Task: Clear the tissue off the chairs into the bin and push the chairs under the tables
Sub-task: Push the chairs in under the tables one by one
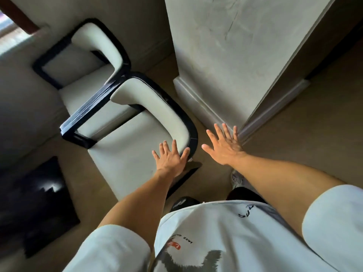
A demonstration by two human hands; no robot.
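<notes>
White T-shirt (225,242) with a dark print fills the bottom of the view, its short sleeves ending above two bare forearms that reach forward. Below the shirt hem, dark shorts (243,195) and a pale trainer (238,179) show against the tan floor (294,124).

Both hands are spread flat with straight fingers, gripping nothing. The left hand (170,159) lies over the right-hand end of the near chair (137,122), its fingertips on the cream backrest padding and its thumb against the black frame at the corner. The right hand (225,146) hangs in the air just right of that chair, apart from it, fingers fanned towards the foot of a wall.

That near chair has a cream seat and a curved cream backrest edged in glossy black; its seat is bare, with no tissue on it. Directly beyond, touching or nearly touching its black frame, stands a second chair (86,55) of the same make, also with a bare cream seat. Both sit against a pale surface (25,91) on the left; whether that is the table's cloth or a wall I cannot tell.

To the left on the floor lies a dark glossy square shape (39,203); what it is, I cannot make out. On the right a cream wall corner (235,46) with a white skirting board (196,99) juts into the room, the floor running on past it. A strip of daylight shows at the far upper left.
</notes>
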